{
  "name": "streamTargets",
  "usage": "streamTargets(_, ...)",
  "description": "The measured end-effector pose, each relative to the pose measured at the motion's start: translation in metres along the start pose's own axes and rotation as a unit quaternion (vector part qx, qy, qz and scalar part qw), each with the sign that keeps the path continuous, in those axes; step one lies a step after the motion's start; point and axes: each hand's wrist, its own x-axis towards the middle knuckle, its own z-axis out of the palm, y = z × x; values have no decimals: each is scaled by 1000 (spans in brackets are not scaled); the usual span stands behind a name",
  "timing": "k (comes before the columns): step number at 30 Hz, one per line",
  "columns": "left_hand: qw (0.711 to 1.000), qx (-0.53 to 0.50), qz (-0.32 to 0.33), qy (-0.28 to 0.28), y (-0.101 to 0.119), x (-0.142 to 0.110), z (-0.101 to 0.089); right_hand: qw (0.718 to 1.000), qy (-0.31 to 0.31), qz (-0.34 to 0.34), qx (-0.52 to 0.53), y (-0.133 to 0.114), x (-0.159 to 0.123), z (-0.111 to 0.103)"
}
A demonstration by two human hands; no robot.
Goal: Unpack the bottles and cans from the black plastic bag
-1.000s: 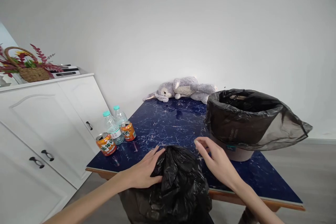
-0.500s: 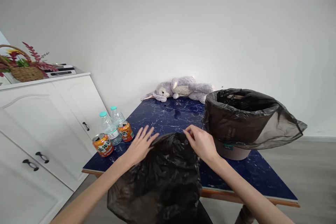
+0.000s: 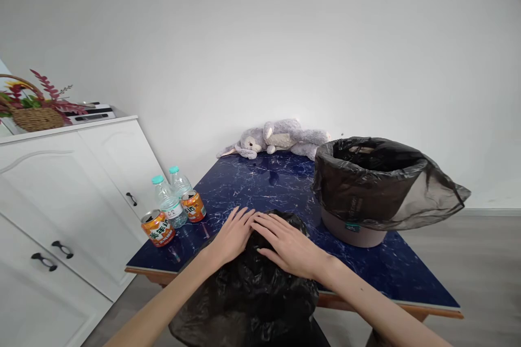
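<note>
A black plastic garbage bag (image 3: 252, 298) lies over the table's front edge and hangs down toward me. My left hand (image 3: 233, 236) rests flat on its upper part, fingers stretched out. Beside it, my right hand (image 3: 287, 244) lies on the bag too, fingers extended and the thumb apart. The fingertips of both hands meet near the bag's top. To the right stands a trash can (image 3: 354, 234) lined with another black bag (image 3: 358, 190), whose loose corner sticks out to the right.
The blue marble-patterned table (image 3: 264, 184) holds two orange cans (image 3: 158, 229) and two clear bottles (image 3: 173, 207) at its left. A grey plush rabbit (image 3: 280, 136) lies at the back by the wall. A white cabinet (image 3: 81, 200) stands left, bearing a flower basket (image 3: 36, 118).
My right hand has opened from its pinch on the bag and moved left, flat onto it. My left hand has shifted right to meet it. The bag's top edge looks lower.
</note>
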Motion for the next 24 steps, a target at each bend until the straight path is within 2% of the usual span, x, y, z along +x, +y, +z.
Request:
streamTargets(2, 1000, 12, -19, 18, -4, 20, -3, 999, -34, 23, 1, 12, 0, 13)
streamTargets(4, 996, 34, -55, 69, 3, 32, -11, 993, -82, 79, -11, 25, -1, 23)
streamTargets(6, 990, 43, -64, 115, 22, 33, -21, 978, -143, 146, -34, 38, -3, 31)
streamTargets(8, 990, 21, -32, 133, 46, 25, -30, 959, -187, 202, -60, 49, -3, 38)
streamTargets(11, 993, -45, 18, 105, 78, 9, -34, 936, -195, 277, -91, 65, 3, 49)
streamTargets(14, 994, -90, 19, 61, 85, 1, -22, 907, -172, 365, -121, 74, 14, 54)
streamTargets(16, 995, -99, -11, 31, 73, 0, -8, 891, -152, 404, -143, 76, 17, 52)
streamTargets(18, 993, -105, -51, -22, 51, 0, 6, 893, -131, 400, -160, 74, 15, 46)
streamTargets(21, 986, -125, -47, -99, 9, 0, 21, 933, -123, 303, -149, 70, 3, 36)
streamTargets(24, 988, -122, 3, -97, -32, 0, 25, 951, -158, 244, -106, 63, -14, 31)
